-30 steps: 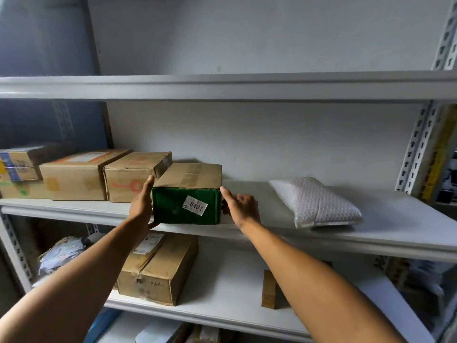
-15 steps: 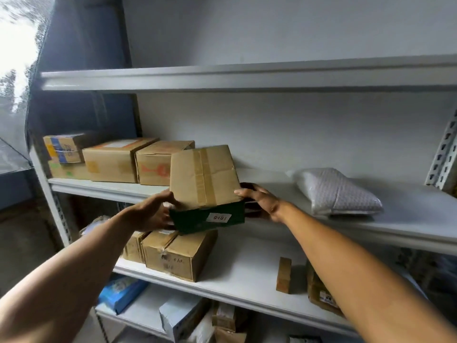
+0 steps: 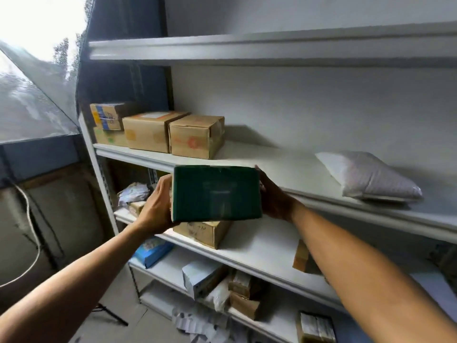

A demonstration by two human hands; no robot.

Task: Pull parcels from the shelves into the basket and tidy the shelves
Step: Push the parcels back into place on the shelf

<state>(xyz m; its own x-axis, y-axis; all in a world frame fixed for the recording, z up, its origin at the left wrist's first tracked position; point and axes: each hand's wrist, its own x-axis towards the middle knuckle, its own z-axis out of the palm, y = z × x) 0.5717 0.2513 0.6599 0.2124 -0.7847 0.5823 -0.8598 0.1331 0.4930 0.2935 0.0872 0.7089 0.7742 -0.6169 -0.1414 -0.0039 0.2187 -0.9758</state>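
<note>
A green box (image 3: pixel 216 193) hangs in the air in front of the shelving, its green face turned toward me. My left hand (image 3: pixel 157 206) grips its left side and my right hand (image 3: pixel 273 196) grips its right side. Behind it runs the middle shelf (image 3: pixel 284 167), where several brown cardboard boxes (image 3: pixel 195 137) stand in a row at the left and a white padded mailer (image 3: pixel 368 177) lies at the right. No basket is in view.
The shelf below (image 3: pixel 259 253) holds a brown box (image 3: pixel 205 232) and a small upright carton (image 3: pixel 301 256). Lower shelves carry a blue packet (image 3: pixel 152 251), a white box (image 3: pixel 202 278) and loose parcels. A white cable (image 3: pixel 32 233) hangs at the left wall.
Both hands lifted the green box off the middle shelf, pulled it toward me and turned it so its green face shows. My view swung left and back from the shelves.
</note>
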